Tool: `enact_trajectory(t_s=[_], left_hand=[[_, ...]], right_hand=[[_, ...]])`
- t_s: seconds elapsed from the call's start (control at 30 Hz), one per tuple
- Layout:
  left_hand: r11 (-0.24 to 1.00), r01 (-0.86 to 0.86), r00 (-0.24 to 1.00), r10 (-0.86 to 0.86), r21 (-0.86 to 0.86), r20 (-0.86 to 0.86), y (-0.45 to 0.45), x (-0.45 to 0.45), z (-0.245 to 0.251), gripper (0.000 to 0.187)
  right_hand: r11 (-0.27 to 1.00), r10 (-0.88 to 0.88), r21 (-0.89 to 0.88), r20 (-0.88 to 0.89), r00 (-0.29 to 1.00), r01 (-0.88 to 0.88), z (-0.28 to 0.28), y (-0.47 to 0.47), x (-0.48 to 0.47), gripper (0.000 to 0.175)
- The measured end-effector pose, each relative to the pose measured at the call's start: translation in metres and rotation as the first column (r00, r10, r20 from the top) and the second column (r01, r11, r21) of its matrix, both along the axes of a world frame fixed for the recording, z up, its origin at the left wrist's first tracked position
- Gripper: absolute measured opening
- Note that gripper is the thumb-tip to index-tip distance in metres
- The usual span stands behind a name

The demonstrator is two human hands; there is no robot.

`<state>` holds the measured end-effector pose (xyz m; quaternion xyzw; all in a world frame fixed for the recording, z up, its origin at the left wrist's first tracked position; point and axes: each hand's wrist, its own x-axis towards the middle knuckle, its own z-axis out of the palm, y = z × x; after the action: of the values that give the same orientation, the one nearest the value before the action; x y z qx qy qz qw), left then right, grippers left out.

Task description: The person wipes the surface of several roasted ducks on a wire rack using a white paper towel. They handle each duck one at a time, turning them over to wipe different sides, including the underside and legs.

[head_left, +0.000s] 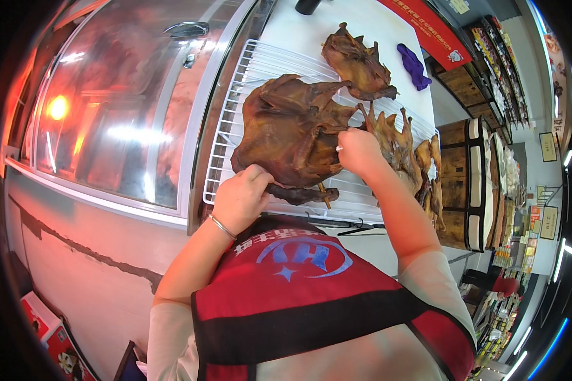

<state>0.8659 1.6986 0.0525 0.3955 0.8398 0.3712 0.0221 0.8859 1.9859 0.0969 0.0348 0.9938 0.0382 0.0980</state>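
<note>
A large flattened, brown cured duck (286,128) lies on a white wire rack (224,138) before me. My left hand (245,194) pinches its near left edge, and a metal bangle circles that wrist. From beside those fingers a dark, narrow part of the bird, perhaps the neck (293,194), stretches right along the near side. A thin wooden stick (325,196) sticks out close to its end. On the bird's right side, my right hand (360,150) is closed around a part that its fingers hide. A small white bit shows at those fingers.
Another flattened bird (357,64) lies farther back; several more (393,143) lie to the right. A purple cloth (413,66) rests on the white tabletop (291,28). At left stands a glass-sided cabinet (119,109) with a glowing lamp. A person (503,285) is far right among stocked shelves.
</note>
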Motion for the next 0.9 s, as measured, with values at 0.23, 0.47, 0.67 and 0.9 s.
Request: enact_trajectory(t_s=[0.23, 0.47, 0.67, 0.9], left_hand=[[1.000, 0.002, 1.000, -0.002, -0.010, 0.007, -0.001, -0.001, 0.000, 0.023], [1.000, -0.003, 1.000, 0.004, 0.010, -0.008, -0.002, -0.001, 0.002, 0.023], [1.000, -0.006, 1.000, 0.006, 0.010, 0.012, -0.001, 0.000, -0.003, 0.024], [1.000, -0.015, 1.000, 0.015, 0.006, -0.008, -0.001, 0.000, -0.002, 0.024]], right_hand=[[0.985, -0.027, -0.169, -0.299, 0.954, -0.025, -0.008, -0.008, 0.005, 0.009], [0.986, -0.144, 0.071, -0.079, 0.986, 0.150, -0.013, -0.008, 0.001, 0.010], [0.990, -0.132, 0.024, -0.123, 0.984, 0.136, -0.011, 0.009, 0.009, 0.010], [0.997, -0.074, -0.017, -0.154, 0.985, 0.072, -0.012, -0.010, -0.002, 0.010]])
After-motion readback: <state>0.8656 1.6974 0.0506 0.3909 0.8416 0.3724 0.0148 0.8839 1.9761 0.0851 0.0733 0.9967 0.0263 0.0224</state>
